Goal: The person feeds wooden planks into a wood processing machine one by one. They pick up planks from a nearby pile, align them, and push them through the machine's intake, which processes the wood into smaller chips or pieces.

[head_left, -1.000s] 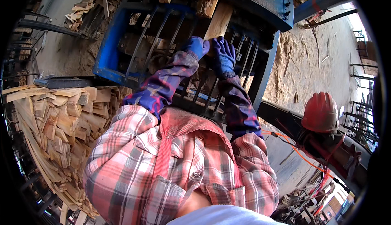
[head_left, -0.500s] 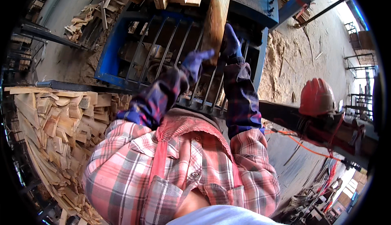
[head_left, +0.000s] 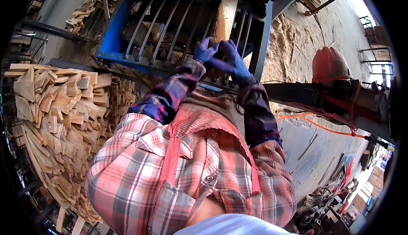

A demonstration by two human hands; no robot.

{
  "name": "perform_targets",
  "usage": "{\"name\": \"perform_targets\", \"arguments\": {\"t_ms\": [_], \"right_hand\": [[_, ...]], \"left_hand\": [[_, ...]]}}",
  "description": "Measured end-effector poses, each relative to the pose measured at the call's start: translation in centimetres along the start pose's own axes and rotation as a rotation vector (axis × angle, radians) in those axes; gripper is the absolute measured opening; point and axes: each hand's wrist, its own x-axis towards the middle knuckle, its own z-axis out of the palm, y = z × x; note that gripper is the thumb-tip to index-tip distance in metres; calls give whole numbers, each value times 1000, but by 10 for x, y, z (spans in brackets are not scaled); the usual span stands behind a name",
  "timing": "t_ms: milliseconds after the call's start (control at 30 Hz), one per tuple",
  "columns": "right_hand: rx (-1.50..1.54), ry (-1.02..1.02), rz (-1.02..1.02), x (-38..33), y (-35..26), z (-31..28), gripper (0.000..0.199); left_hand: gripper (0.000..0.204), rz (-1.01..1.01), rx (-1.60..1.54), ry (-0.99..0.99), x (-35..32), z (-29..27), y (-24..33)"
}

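Open-sided, sawdust-strewn work yard, dirt floor (head_left: 297, 35) pale with shavings. Ahead, a big blue machine frame (head_left: 112, 39) with slanted metal bars (head_left: 163, 26); off to the left, a broad heap of split wood offcuts (head_left: 59, 120); to the right, a dark beam (head_left: 297, 94) carrying a red hard hat (head_left: 329, 65) and an orange cable (head_left: 323, 128). Against the bars, a wooden board (head_left: 225, 14), long axis running up and away, lower end down at the gloves. Left hand (head_left: 205, 51), blue-gloved, curled onto that lower end; right hand (head_left: 231, 60), likewise gloved, wrapped around it from the other side, both equally near, board straight beyond the fingertips.
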Motion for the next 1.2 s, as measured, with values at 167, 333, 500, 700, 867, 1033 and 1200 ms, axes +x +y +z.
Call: {"name": "perform_targets", "arguments": {"t_ms": [167,333,500,700,867,1033,1200], "right_hand": [[-570,51,-33,-36,-26,18,77],[-875,22,-99,-30,44,24,68],[-855,147,-236,30,44,12,54],[-920,8,-117,84,73,-29,80],[-1004,44,20,142,89,-53,69],[-787,267,-13,176,70,-49,41],[-157,306,21,140,7,-8,39]], "left_hand": [[46,89,145,234,10,18,17],[29,261,793,244,-2,25,45],[29,337,626,-70,47,-10,26],[42,283,289,-360,66,-36,71],[45,921,935,466,164,-114,191],[49,470,1692,351,236,-107,196],[51,388,1476,59,261,-125,221]]}}
